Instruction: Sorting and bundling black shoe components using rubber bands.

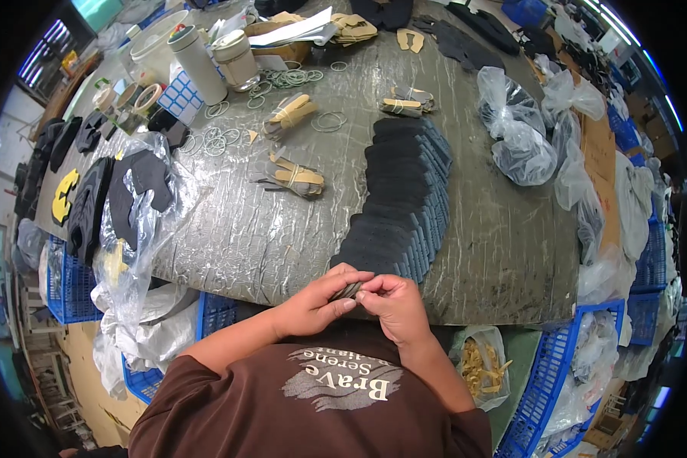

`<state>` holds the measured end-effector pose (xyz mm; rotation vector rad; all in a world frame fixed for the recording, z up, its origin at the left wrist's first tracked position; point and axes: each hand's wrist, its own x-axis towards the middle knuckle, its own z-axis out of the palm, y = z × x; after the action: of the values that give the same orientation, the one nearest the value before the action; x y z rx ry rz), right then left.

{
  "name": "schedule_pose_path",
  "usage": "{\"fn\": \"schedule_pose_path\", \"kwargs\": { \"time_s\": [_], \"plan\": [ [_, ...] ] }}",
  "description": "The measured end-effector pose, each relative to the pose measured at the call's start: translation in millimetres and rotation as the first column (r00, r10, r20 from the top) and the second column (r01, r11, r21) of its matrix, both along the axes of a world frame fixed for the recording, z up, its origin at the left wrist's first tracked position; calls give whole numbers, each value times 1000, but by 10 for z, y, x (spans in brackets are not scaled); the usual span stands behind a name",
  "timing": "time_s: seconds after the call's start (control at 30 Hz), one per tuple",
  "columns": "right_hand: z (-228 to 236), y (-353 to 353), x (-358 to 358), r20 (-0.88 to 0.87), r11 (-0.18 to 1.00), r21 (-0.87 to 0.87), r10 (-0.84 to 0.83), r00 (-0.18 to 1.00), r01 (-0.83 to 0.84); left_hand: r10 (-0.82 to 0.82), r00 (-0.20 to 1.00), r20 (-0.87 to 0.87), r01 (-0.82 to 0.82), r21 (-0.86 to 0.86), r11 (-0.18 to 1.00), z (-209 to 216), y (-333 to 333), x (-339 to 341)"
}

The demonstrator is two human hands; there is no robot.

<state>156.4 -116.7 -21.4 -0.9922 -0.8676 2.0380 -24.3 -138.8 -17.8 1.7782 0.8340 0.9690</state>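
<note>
Brown shirt (229, 397): nearest of all, soft-looking cloth with a pale print, its wearer right up at the table's near edge.
Worktable (496, 248): broad and grey-brown, the surface creased and shiny like wrinkled sheeting.
Blue crate (533, 397): lattice-sided plastic, below the table's near right corner, filmy bags inside.
Long row (393, 191): dark flat pieces overlapping like roof shingles, black on the left, blue-grey along the right edge. They look untied, so I'd judge most of the work is still here.
Clear bag (523, 153): crinkled, glossy and bulging, to the right of the row.
Hands: left hand (320, 298) and right hand (395, 301) are together just at the row's near end, fingers clamped on one thing.
Tied bundles (298, 177): three, tan strips over grey layers, banded round the middle; two left of the row, one at its far end. I'd call these done.
Small grey stack (349, 290): between the fingertips, mostly hidden; whether it is banded I cannot tell. Probably mid-step.
Pale green bands (214, 141): thin loops scattered beyond the bundles, plenty left.
</note>
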Motion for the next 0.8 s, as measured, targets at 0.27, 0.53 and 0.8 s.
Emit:
{"fn": "schedule_pose_path", "kwargs": {
  "time_s": [0.27,0.53,0.8],
  "plan": [
    [-108,-25,-12,-373,998,-31,-65,925,58,409,851,330,-63,-708,703,-57,46,-129],
    [-84,-99,-71,-269,986,-162,-80,960,36,97,981,-166,-78,114,990,64,114,-145],
    [-51,81,290,472,674,738,-478,741,-35,424,884,-199,-443,-645,622,-133,295,-349]
  ]
}}
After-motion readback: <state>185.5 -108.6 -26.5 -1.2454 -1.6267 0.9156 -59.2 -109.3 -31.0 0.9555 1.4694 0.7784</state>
